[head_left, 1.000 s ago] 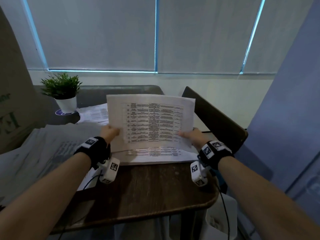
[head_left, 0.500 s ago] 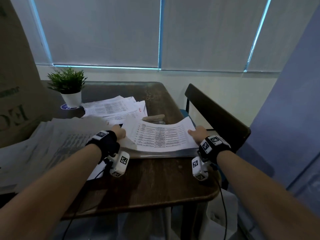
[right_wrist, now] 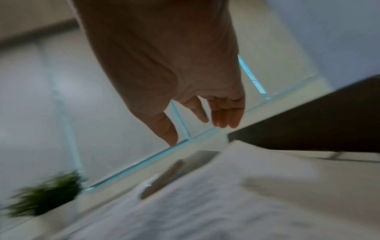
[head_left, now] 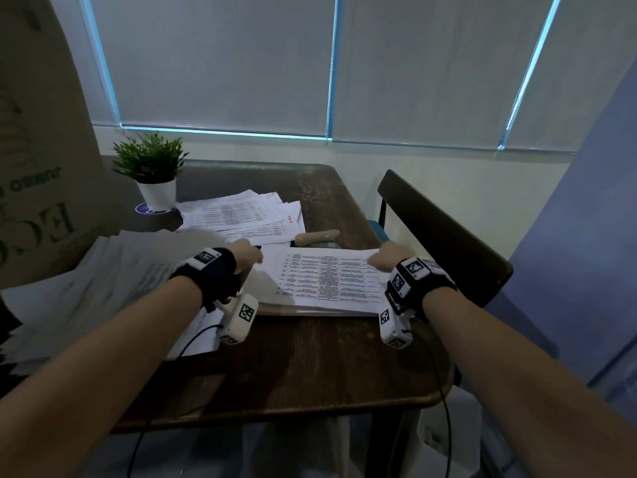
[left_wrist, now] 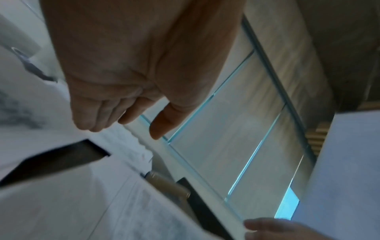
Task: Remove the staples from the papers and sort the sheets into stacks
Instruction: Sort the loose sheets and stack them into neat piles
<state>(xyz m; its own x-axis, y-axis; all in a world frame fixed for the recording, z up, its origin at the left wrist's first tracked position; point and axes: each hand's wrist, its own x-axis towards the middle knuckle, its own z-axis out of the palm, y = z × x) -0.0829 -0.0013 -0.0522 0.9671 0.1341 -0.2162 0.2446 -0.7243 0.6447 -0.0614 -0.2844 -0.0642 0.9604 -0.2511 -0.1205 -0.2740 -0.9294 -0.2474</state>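
A stack of printed sheets (head_left: 327,281) lies flat on the brown table (head_left: 310,367), a table of text on its top page. My left hand (head_left: 246,258) hovers at the stack's far left corner and my right hand (head_left: 387,258) at its far right corner. In the left wrist view, the left hand (left_wrist: 123,129) has relaxed fingers and holds nothing above the paper (left_wrist: 61,203). The right hand (right_wrist: 197,133) likewise hangs open over the blurred sheets (right_wrist: 205,203). A beige stapler-like tool (head_left: 317,236) lies just behind the stack.
Loose sheets (head_left: 241,215) are spread behind the stack, and a larger heap of papers (head_left: 103,281) covers the left. A potted plant (head_left: 151,167) and a cardboard box (head_left: 34,167) stand at the back left. A dark chair back (head_left: 444,236) rises on the right.
One second ago both hands held a sheet upright. They laid it flat on the stack and have now let go, fingers lifted off the paper.
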